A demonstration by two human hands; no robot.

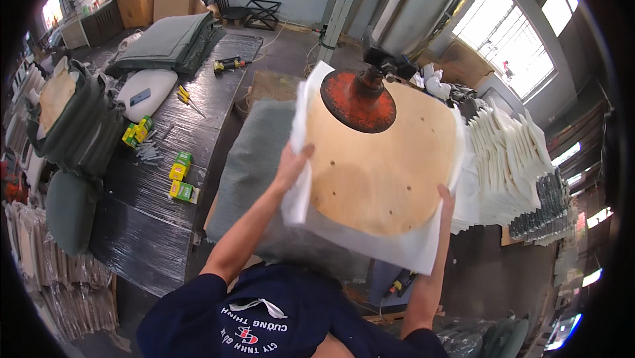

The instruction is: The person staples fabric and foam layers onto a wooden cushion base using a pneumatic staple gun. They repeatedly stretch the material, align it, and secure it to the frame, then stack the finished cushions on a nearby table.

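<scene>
A rounded plywood seat board [383, 173] lies on a white foam pad [397, 245], pressed from above by a rusty red round press disc [358, 102] on a dark shaft. My left hand [291, 167] grips the pad's left edge, fingers curled over the white foam. Along the right edge, my right hand [446, 200] holds the pad and board. Both forearms reach up from the lower edge.
A grey-green fabric sheet [254, 153] lies under the work. To the right stands a stack of white foam pads [509, 166]. The dark foil-wrapped table [165, 179] at left carries yellow-green staple boxes [180, 179], screwdrivers and a white cushion [145, 90]. Green upholstered seats [73, 126] pile at far left.
</scene>
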